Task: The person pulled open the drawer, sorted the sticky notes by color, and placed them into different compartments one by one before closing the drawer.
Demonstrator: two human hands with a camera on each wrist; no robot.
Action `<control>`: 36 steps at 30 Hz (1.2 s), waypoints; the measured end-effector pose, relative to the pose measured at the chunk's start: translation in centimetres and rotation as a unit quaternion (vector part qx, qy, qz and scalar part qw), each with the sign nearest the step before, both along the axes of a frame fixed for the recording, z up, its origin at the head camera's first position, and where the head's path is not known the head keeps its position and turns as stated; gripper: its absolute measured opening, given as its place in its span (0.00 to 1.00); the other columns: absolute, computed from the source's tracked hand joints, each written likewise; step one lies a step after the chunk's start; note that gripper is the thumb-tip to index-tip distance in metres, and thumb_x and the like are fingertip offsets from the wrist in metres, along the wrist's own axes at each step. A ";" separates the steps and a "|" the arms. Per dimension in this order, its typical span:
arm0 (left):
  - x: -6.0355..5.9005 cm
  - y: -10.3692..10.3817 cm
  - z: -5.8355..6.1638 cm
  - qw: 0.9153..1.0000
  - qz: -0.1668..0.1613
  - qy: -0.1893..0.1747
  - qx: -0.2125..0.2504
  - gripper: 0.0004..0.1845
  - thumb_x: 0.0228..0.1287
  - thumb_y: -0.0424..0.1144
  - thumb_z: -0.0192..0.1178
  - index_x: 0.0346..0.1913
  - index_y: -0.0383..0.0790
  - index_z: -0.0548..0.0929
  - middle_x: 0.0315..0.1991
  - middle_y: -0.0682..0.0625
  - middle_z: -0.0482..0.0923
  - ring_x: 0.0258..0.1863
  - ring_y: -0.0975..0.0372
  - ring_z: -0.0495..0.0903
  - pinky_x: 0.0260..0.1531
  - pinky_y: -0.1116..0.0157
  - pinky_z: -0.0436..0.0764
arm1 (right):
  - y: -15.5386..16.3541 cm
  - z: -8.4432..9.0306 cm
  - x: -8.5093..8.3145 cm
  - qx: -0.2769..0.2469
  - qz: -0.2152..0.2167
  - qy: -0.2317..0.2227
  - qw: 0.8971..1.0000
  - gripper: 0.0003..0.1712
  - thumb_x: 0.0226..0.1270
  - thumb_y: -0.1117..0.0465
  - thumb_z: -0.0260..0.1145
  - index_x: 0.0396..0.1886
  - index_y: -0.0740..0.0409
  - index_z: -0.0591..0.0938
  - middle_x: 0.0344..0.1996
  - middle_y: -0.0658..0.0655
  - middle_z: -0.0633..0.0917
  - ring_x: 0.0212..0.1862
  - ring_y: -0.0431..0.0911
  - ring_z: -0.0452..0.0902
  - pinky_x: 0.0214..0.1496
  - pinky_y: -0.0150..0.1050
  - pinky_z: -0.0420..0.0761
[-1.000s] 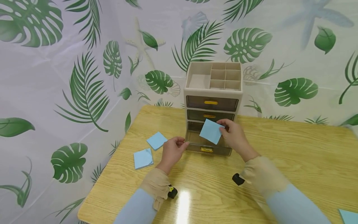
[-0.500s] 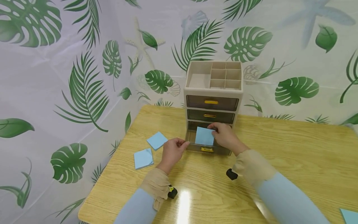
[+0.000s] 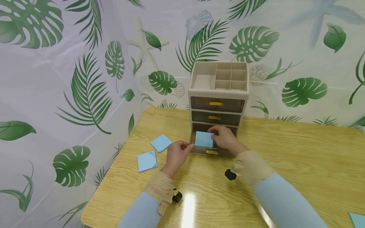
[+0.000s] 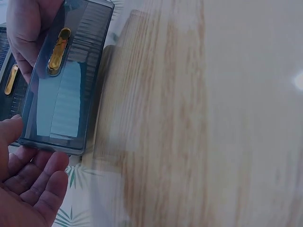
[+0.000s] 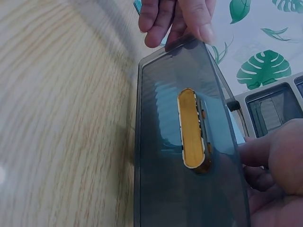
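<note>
Right hand (image 3: 225, 136) pinches a blue sticky note (image 3: 203, 139) into the open bottom drawer (image 3: 212, 151), steadied by relaxed left hand (image 3: 176, 153); letting go looks next.

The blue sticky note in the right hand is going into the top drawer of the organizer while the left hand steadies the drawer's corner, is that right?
Not quite: the right hand is lowering the blue sticky note into the pulled-out bottom drawer, not the top one; the head view shows the top drawer shut. The left hand does touch the open drawer's corner.
</note>
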State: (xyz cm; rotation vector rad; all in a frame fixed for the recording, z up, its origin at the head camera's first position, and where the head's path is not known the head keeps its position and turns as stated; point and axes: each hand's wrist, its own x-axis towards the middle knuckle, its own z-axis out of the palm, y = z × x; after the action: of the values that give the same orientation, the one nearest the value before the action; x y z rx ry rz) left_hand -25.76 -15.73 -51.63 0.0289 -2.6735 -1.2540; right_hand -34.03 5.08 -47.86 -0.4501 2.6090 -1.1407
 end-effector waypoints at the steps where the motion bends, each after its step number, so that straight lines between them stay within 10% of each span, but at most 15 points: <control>1: 0.0 0.0 0.0 1.000 0.000 0.002 0.001 0.17 0.65 0.52 0.61 0.39 0.42 0.87 0.29 0.54 0.81 0.28 0.64 0.79 0.29 0.65 0.78 | -0.1 0.0 0.0 0.001 -0.002 0.000 1.000 0.15 0.73 0.66 0.55 0.57 0.58 0.78 0.47 0.61 0.80 0.39 0.50 0.80 0.39 0.42 0.78; 36: -0.1 0.0 -0.1 1.000 0.002 0.010 0.006 0.16 0.65 0.52 0.62 0.37 0.41 0.87 0.26 0.55 0.81 0.27 0.66 0.78 0.28 0.66 0.78 | -0.9 0.0 -0.6 0.100 0.024 0.021 0.994 0.16 0.71 0.62 0.58 0.53 0.64 0.82 0.49 0.62 0.83 0.48 0.54 0.79 0.49 0.49 0.78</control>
State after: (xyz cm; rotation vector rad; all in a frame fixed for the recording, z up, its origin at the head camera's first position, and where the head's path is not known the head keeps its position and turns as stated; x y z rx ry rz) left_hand -25.81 -15.76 -51.77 0.0242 -2.6476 -1.2624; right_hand -34.61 4.14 -47.83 -0.4957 2.6984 -0.8530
